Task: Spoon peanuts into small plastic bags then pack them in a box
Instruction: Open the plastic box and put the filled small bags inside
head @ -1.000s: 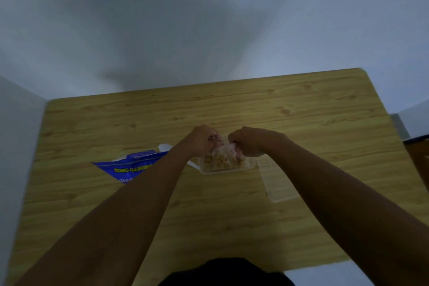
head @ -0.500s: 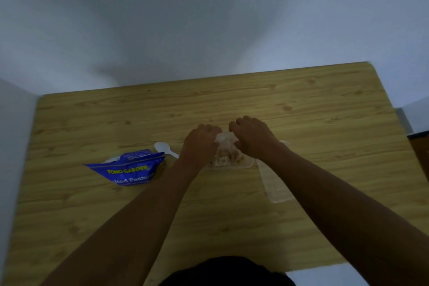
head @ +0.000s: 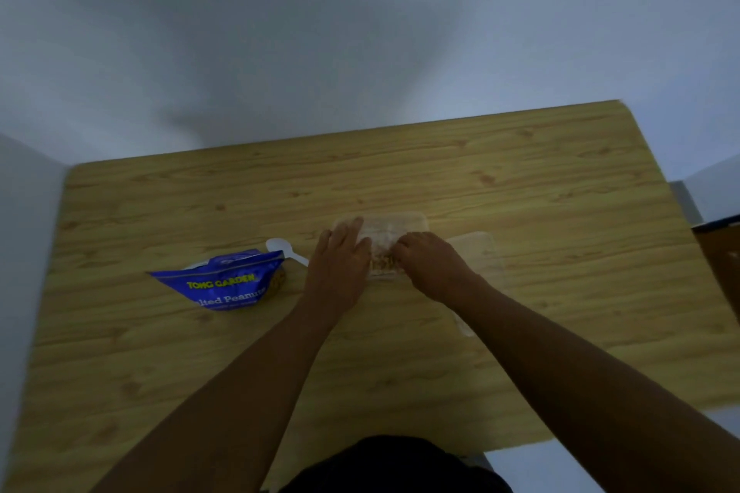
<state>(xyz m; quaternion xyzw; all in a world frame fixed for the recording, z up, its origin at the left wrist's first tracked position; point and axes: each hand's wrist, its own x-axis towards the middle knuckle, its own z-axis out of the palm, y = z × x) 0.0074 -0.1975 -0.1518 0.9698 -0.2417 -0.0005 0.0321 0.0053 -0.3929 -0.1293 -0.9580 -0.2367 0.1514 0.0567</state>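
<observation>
Wood-grain table [head: 560, 212] carries a clear plastic box [head: 400, 224] near its centre, and both hands are down in it. A second ago the two hands were fists pinching the neck of a small bag of peanuts [head: 382, 264] above the box. Now the bag lies inside, at the box's 6 o'clock edge. The left hand [head: 340, 256] has flattened, its fingers straight and pressing on the box's 9 o'clock side. The right hand [head: 430, 262] sits at the 3 o'clock side with its fingers curled down onto the bag; whether they pinch the plastic or only push it cannot be told. The far half of the box, covered before, now shows pale and cloudy.

At 9 o'clock from the box lies a blue peanut pouch [head: 224, 282], with a white spoon [head: 277, 245] between the two, its handle running under the left hand. A clear lid [head: 478, 248] lies at 3 o'clock from the box, mostly hidden beneath the right wrist and forearm. The box's contents are blurred, so how many bags it holds is unclear, and the pouch's lettering is soft
</observation>
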